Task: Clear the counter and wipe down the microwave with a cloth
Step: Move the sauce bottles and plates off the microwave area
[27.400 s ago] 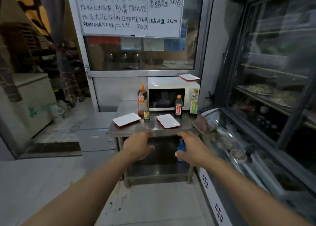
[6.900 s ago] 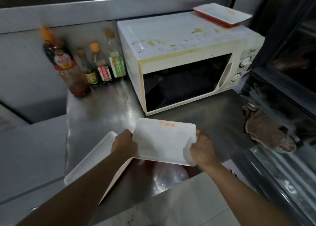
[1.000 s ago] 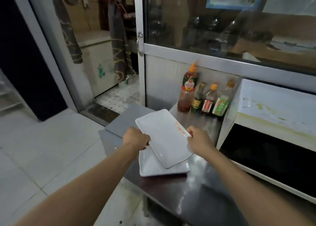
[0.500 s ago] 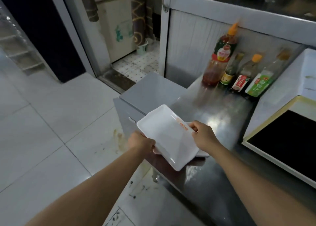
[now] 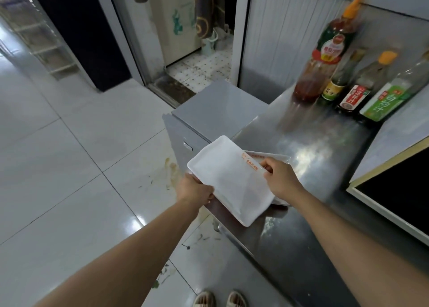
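White tray (image 5: 228, 181), between left hand (image 5: 194, 189), right hand (image 5: 279, 178)

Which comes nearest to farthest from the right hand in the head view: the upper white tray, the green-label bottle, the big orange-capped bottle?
1. Upper white tray: gripped by the right hand at its far edge.
2. Green-label bottle: at the back of the counter, beside the microwave.
3. Big orange-capped bottle: leftmost in the bottle row, slightly farther.

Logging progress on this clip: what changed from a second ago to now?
Both hands, left and right, lowered the upper white plate nearer the second plate on the steel counter. Both grips are unchanged; the four sauce bottles stayed put.
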A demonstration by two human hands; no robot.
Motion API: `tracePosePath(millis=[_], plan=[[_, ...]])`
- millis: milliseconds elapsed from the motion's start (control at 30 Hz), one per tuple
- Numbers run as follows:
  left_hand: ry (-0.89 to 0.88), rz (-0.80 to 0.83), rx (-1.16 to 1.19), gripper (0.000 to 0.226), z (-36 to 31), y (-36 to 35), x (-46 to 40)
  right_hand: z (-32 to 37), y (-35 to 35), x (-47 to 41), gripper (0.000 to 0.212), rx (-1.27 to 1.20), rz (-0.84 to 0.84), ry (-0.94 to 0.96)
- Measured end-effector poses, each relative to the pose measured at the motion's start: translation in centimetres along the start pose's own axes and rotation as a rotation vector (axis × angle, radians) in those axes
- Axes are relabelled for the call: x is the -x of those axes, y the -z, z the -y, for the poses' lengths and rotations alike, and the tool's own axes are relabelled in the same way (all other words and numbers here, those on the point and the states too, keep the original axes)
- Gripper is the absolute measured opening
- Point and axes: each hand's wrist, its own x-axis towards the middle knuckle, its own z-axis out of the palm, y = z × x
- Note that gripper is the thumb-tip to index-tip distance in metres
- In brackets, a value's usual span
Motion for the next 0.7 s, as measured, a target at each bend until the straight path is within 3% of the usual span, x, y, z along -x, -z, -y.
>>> tracePosePath(millis=[200,300,333,500,633,700], plan=[[0.009,-0.074,-0.006,0.012,0.0,0.4,-0.5,0.2,0.0,-0.3,0.028,0.02,0.004,-0.011],[-0.035,-0.181,-0.109,0.061,-0.2,1.0,-1.6,0.2,0.0,-0.3,0.03,0.022,0.004,-0.019],[-0.092,-0.198,-0.158,0.067,-0.3,1.3,-2.0,0.2,0.0,-0.3,0.03,0.019,0.002,-0.021],[-0.352,-0.162,-0.452,0.05,-1.8,1.5,-4.3,0.2,0.0,-0.5,0.03,0.001,-0.021,0.001],[-0.411,-0.17,-0.518,0.025,-2.7,1.2,-5.0,0.1,-0.2,-0.3,0.029,-0.023,-0.032,0.001],[-0.416,-0.184,-0.508,0.03,-2.8,1.2,-5.1,0.1,-0.1,-0.1,0.029,-0.036,-0.029,-0.007]])
